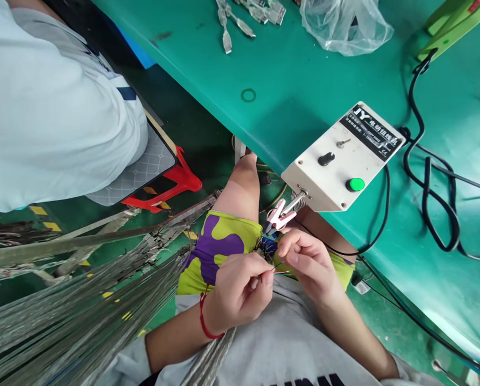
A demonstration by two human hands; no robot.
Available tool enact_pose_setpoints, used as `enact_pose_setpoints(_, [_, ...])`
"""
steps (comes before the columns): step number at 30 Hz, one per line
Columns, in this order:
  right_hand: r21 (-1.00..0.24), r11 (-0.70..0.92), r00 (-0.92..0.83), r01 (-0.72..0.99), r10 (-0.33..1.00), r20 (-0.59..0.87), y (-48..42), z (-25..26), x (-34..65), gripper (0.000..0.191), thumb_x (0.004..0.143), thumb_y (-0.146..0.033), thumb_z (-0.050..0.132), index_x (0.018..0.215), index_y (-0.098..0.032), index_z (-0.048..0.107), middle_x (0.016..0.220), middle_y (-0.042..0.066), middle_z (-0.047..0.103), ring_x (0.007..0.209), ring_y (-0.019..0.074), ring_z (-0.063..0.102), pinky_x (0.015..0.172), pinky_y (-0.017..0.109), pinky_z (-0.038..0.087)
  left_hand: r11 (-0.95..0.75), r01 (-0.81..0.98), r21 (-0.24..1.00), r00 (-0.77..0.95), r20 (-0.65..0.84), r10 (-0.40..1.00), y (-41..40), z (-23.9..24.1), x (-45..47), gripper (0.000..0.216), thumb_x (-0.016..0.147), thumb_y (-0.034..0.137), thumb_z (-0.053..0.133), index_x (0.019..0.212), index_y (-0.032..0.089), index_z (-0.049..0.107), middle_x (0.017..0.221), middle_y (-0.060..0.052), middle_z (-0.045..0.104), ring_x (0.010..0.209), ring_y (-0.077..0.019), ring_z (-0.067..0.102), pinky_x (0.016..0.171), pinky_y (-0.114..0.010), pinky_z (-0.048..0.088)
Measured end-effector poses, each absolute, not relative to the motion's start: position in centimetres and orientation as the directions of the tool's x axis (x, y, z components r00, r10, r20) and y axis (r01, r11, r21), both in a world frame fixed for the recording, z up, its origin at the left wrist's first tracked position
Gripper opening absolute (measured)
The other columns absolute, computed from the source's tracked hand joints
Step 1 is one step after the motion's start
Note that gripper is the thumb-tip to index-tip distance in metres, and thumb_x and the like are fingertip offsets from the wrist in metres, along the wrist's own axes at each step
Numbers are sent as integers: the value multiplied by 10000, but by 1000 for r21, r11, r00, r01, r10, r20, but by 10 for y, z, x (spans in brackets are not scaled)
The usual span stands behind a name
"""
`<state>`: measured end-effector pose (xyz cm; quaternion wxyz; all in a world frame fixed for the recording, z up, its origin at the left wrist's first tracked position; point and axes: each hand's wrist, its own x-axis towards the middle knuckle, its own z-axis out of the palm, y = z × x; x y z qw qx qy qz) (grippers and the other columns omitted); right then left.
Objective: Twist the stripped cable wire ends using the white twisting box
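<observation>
My left hand (243, 287), a red string bracelet at its wrist, is closed in a pinch above my lap. From its fingertips stick out thin wires: a red wire (282, 272) and a dark one. My right hand (312, 262) faces it, thumb and forefinger pinched at the dark wire's end. Just beyond the hands, a small clip with pale handles (279, 215) sits on the metal shaft of a white wire-twisting machine (344, 155). That box bears a green button (356, 184), a black knob (326, 158) and a toggle switch.
Long bundles of grey cables (87, 305) hang at the left, some passing under my left arm. On the green table (207, 80) lie USB cable ends (235, 24), a clear plastic bag (344, 24) and black cords (420, 177). Another person (58, 118) sits at the left on a red stool (179, 179).
</observation>
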<state>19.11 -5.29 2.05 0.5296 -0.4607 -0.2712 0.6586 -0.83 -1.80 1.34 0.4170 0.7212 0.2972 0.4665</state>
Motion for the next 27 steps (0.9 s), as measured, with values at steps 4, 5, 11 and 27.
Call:
enact_pose_setpoints(4, [-866, -240, -47, -438, 968, -245, -58, 24, 176, 261, 959, -500, 1042, 1024, -281, 917, 655, -57, 565, 593, 153, 449, 580, 300, 391, -431, 49, 901, 341, 391, 855, -25, 7, -12, 81, 1239, 270, 628, 1169, 252, 665, 814, 10, 780, 605, -137, 710, 649, -252, 612])
enact_pose_setpoints(5, [-871, -222, -32, -438, 972, -231, -58, 25, 172, 267, 949, -506, 1055, 1028, -287, 925, 652, -60, 560, 589, 152, 456, 580, 300, 411, -431, 63, 900, 332, 388, 860, -26, 7, -12, 87, 1240, 276, 626, 1163, 254, 661, 838, 1, 790, 636, -144, 733, 656, -252, 617])
enact_pose_setpoints(11, [-886, -172, 122, -431, 962, -246, -59, 17, 155, 252, 953, -509, 1069, 915, -291, 947, 596, -40, 602, 602, 161, 504, 594, 298, 463, -382, -9, 924, 334, 363, 870, -24, 7, -14, 86, 1188, 195, 667, 1138, 262, 649, 758, 59, 625, 592, -124, 570, 602, -248, 485])
enact_pose_setpoints(27, [-826, -288, 84, -484, 925, -371, -40, 20, 141, 357, 814, -532, 1153, 860, -233, 965, 595, -16, 715, 539, 109, 444, 538, 267, 362, -424, 100, 900, 158, 406, 900, -19, 1, -33, 86, 1152, 180, 784, 1229, 215, 775, 957, -11, 844, 689, -126, 786, 640, -183, 657])
